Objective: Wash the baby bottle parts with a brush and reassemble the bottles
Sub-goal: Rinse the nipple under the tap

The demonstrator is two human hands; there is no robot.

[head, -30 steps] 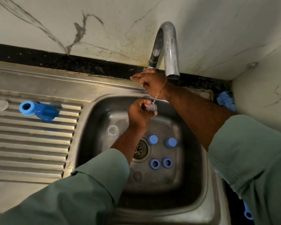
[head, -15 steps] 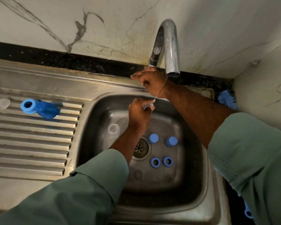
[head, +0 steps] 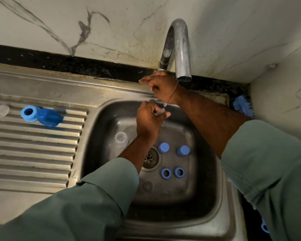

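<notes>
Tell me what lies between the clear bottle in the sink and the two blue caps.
In the head view, the left forearm crosses between the clear bottle and the blue caps, with the drain just beneath it.

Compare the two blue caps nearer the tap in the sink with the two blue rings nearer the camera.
The caps show closed, solid tops; the rings each show an open hole in the middle. The caps stand taller, with side walls showing; the rings look flatter. The caps sit apart from each other; the rings lie close side by side. All four are blue, round and rest on the sink floor right of the drain.
</notes>
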